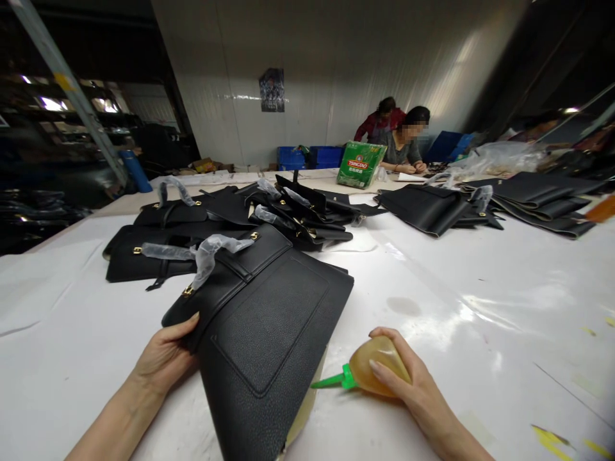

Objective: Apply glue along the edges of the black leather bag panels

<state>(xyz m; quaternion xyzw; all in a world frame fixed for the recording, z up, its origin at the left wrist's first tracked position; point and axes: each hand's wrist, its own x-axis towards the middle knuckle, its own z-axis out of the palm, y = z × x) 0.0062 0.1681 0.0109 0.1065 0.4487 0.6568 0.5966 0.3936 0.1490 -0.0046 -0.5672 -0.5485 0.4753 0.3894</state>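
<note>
Black bag piece (271,326), one, pebbled face with stitched outline, held tilted over the near, central part of the white tabletop (432,288); handle (206,259) in clear wrapping, gold-coloured fittings (254,236) at its ends. Left hand (168,358), gripping the bag piece by its left edge, thumb on the face. Right hand (408,384), closed around a squeeze bottle (377,365) of amber liquid; green nozzle (331,382) pointing left, tip at the bag piece's right edge, contact impossible to tell. Behind: a heap of similar black pieces (298,211); farther right, stacked black panels (542,198). Toward the back: one green package (360,164), printed TSINGTAO, and two people (406,144) near it.
</note>
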